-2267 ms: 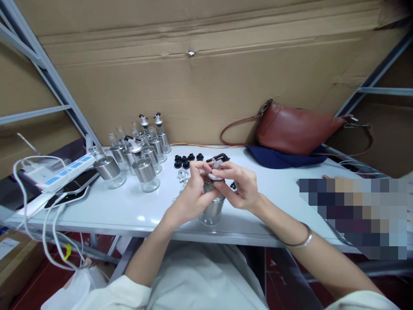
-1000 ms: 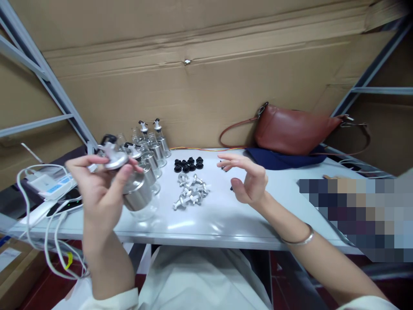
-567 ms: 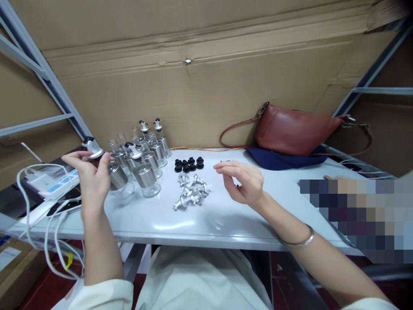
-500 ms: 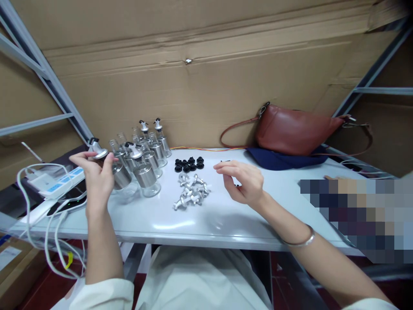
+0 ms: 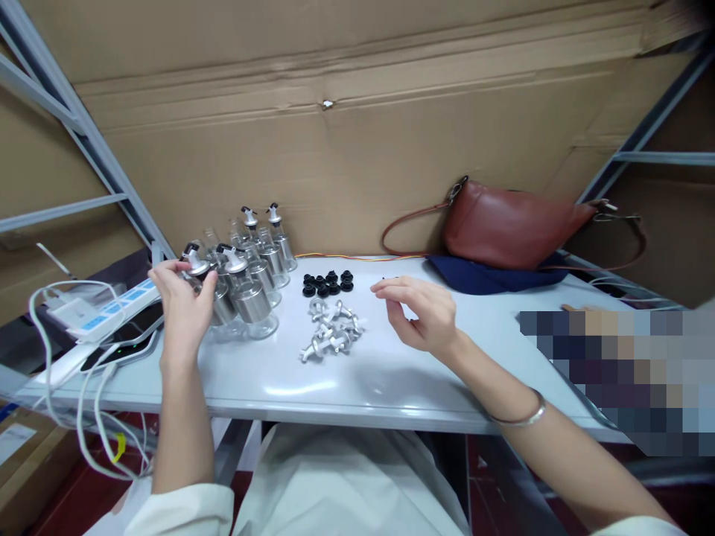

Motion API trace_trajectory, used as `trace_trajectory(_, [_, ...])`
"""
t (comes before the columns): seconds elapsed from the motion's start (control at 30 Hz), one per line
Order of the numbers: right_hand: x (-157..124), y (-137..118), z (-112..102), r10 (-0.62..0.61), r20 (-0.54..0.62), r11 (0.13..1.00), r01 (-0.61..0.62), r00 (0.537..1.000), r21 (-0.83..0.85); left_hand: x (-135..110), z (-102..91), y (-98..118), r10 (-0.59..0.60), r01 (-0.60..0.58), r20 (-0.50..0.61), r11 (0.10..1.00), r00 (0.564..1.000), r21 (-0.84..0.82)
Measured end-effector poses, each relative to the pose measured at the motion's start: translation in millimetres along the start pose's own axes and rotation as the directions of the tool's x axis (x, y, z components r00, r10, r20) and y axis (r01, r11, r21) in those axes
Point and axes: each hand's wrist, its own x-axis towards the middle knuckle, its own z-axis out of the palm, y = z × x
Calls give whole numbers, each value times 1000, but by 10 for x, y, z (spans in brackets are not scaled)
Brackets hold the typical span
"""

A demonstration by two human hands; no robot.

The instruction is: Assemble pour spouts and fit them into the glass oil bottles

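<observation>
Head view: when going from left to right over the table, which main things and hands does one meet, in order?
White power strip, left hand, steel-banded glass bottles, silver pourer tops, right hand, brown leather handbag.

Bottles (image 5: 251,301) stand left on the table (image 5: 313,394), a bag (image 5: 519,223) right.
The power strip (image 5: 120,306) lies left of the bottles; between bottles and bag, stoppers (image 5: 334,286) sit behind spouts (image 5: 321,345). The bag rests on a cloth (image 5: 485,279), before the cardboard (image 5: 357,179).

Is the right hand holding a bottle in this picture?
No, the right hand is beside the silver parts, apart from the bottles, which are on the left.
</observation>
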Motion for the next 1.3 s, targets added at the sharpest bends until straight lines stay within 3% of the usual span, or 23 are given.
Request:
trace_trajectory(0.07, [0, 12, -11, 10, -2, 1000, -10, 1000, -3, -31, -42, 134, 46, -38, -157, 998, 986, 49])
trace_trajectory(0.13, [-6, 28, -26, 32, 4, 999, -32, 999, -6, -70, -40, 345, 117, -119, -316, 993, 941, 15])
trace_trajectory(0.2, [-14, 45, -39, 54, 14, 999, -54, 998, -3, -121, 28, 618, 232, -281, -331, 954, 914, -108])
trace_trajectory(0.27, [-20, 66, -47, 68, 20, 998, -68, 997, -4, -184, 168, 904, 400, -432, -168, 866, 901, -252])
trace_trajectory(0.33, [-26, 95, -45, 86, 53, 996, -85, 995, -22, -256, 368, 1139, 590, -546, 44, 770, 806, -331])
trace_trajectory(0.4, [-38, 129, -33, 112, 138, 993, -106, 984, -53, -331, 590, 1279, 690, -604, 226, 716, 688, -350])
trace_trajectory(0.5, [-79, 173, 1, 179, 315, 984, -164, 932, -74, -435, 859, 1304, 729, -638, 403, 682, 554, -357])
trace_trajectory(0.67, [-156, 185, 66, 232, 509, 969, -240, 829, -51, -530, 946, 1124, 748, -714, 506, 624, 429, -318])
trace_trajectory(1.07, [-201, 185, 108, 325, 723, 921, -379, 610, -95, -593, 1000, 988, 728, -732, 621, 588, 292, -345])
trace_trajectory(1.2, [-231, 202, 111, 349, 751, 910, -393, 560, -130, -561, 981, 978, 723, -718, 621, 602, 304, -348])
trace_trajectory(1.3, [-223, 195, 115, 386, 800, 888, -418, 459, -189, -534, 965, 980, 718, -706, 620, 615, 317, -351])
